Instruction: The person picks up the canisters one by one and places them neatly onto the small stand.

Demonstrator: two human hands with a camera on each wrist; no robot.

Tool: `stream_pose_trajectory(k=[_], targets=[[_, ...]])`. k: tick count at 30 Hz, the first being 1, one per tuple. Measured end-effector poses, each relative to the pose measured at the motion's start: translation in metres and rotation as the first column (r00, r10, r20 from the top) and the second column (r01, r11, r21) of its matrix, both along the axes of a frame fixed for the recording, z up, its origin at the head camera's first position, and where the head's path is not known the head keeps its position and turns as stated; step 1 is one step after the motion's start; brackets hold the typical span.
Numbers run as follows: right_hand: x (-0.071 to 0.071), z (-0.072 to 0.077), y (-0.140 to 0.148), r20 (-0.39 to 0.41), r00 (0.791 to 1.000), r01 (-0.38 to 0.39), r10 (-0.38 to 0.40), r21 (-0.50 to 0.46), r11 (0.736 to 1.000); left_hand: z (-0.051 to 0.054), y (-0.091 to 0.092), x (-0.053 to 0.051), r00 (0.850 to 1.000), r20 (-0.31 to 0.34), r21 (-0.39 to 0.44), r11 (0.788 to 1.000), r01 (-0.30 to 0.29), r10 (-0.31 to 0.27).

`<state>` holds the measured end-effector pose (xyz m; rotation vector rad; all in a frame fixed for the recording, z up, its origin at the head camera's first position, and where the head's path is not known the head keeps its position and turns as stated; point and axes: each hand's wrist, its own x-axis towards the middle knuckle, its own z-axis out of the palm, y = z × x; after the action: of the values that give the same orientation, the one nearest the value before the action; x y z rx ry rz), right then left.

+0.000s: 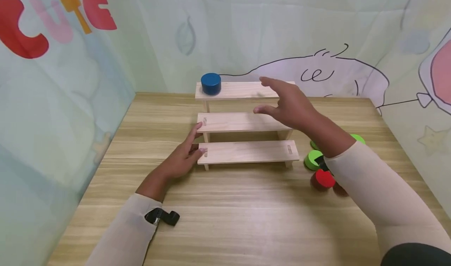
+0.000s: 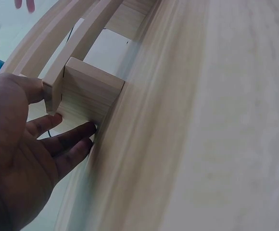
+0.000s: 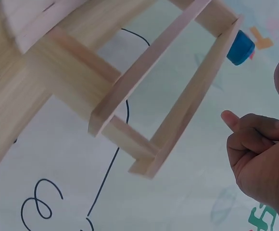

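Currently, a blue cylinder (image 1: 211, 84) tops the rack (image 1: 229, 122), which spread left fingers (image 1: 192, 136) touch; right fingers (image 1: 275, 85) are wide.

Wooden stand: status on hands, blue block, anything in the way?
Left hand touching wooden stand at left end; right hand raised, holding nothing. Blue block on top shelf, left end. Right hand partly blocks head view of stand's upper right.

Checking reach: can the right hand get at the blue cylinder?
Likely yes: the right hand looks empty, and along the top shelf nothing shows between it and the blue cylinder.
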<state>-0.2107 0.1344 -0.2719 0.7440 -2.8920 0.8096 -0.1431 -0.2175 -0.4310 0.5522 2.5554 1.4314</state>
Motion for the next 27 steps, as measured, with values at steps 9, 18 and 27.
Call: stream_pose_trajectory(k=[9,18,27], targets=[[0.029,0.000,0.034,-0.059,0.998,-0.010,0.012,0.029,1.000,0.001,0.000,0.001,1.000,-0.011,0.002,1.000,0.007,-0.007],[0.053,-0.015,0.068,-0.096,0.995,-0.013,0.011,-0.024,1.000,-0.001,-0.002,0.001,1.000,0.000,0.000,1.000,0.002,-0.002],[0.070,-0.033,0.098,-0.010,0.996,0.089,-0.089,-0.055,0.995,0.003,-0.001,0.004,1.000,0.008,-0.010,1.000,-0.009,0.009]])
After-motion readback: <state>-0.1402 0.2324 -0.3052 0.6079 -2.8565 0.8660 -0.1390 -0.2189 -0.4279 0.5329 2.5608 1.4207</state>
